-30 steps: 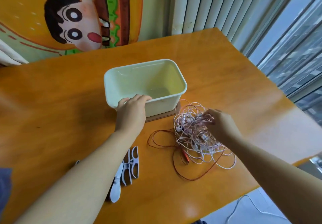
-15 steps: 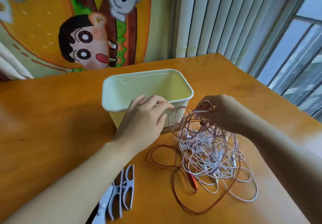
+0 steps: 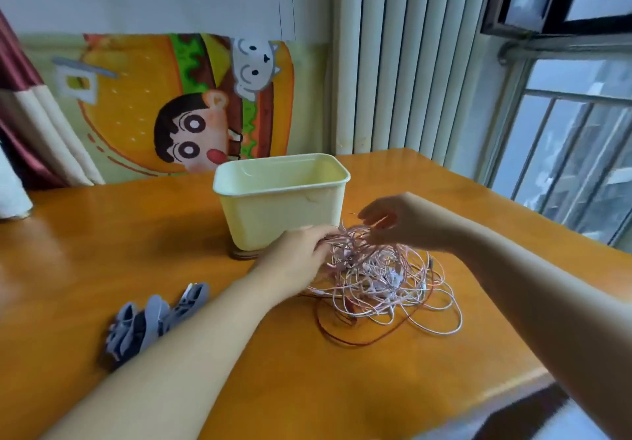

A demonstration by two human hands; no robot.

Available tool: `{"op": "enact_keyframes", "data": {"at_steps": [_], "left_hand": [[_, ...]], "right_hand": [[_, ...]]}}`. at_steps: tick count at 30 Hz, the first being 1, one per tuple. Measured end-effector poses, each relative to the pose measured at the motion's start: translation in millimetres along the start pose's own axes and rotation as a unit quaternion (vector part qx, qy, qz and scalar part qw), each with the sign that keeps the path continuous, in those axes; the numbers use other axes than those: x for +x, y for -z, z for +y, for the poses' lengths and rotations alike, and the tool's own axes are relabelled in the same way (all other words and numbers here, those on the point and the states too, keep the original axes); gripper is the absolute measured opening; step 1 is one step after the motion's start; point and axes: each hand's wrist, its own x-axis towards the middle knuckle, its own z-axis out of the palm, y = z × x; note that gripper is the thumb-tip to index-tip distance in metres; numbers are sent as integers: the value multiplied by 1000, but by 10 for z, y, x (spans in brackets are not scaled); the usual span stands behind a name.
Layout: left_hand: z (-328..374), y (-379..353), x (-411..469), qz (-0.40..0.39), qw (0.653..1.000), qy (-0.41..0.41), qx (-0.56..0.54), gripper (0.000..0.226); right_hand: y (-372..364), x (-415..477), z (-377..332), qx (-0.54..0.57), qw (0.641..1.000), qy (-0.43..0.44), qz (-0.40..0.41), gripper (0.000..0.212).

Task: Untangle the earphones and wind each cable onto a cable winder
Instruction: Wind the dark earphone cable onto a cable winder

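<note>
A tangle of pale pink and dark red earphone cables (image 3: 386, 279) lies on the orange table (image 3: 102, 261), right of a cream tub. My left hand (image 3: 301, 255) grips the tangle's upper left part. My right hand (image 3: 400, 220) pinches strands at its top, lifting them a little. Several white cable winders (image 3: 154, 320) lie in a blurred heap on the table left of my left forearm.
The cream plastic tub (image 3: 280, 203) stands on a small wooden base just behind my left hand. The table's front right edge (image 3: 506, 388) runs close below the cables. A radiator and a window are behind and to the right.
My left hand left the tub's wall and moved right onto the tangle. My right hand still holds the strands it lifted. The camera view tilted up.
</note>
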Motion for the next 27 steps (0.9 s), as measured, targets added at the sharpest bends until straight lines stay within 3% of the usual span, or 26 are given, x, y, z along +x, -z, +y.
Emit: {"op": "enact_keyframes", "data": {"at_steps": [6,13,18,22,24,27], "left_hand": [[-105,120,-284,-3,997,46,60,31],[-83,191,-346,-99,984,83,125,41],[101,347,-255,-134,986,73,70,57],[284,260,-83,-117,993,17,20,52],[351,101,3,-113,993,-8,28,49],[354,-135,105,-155,983,-24,99,61]], "right_hand": [[-46,-277,232,-51,998,-13,27,26],[8,-360,442,-59,996,-16,58,21],[90,-376,500,-35,998,-11,48,15],[171,-335,636,-45,997,-37,59,12],[176,-318,760,-73,994,-68,33,13],[73,-357,911,-127,983,-92,-93,20]]}}
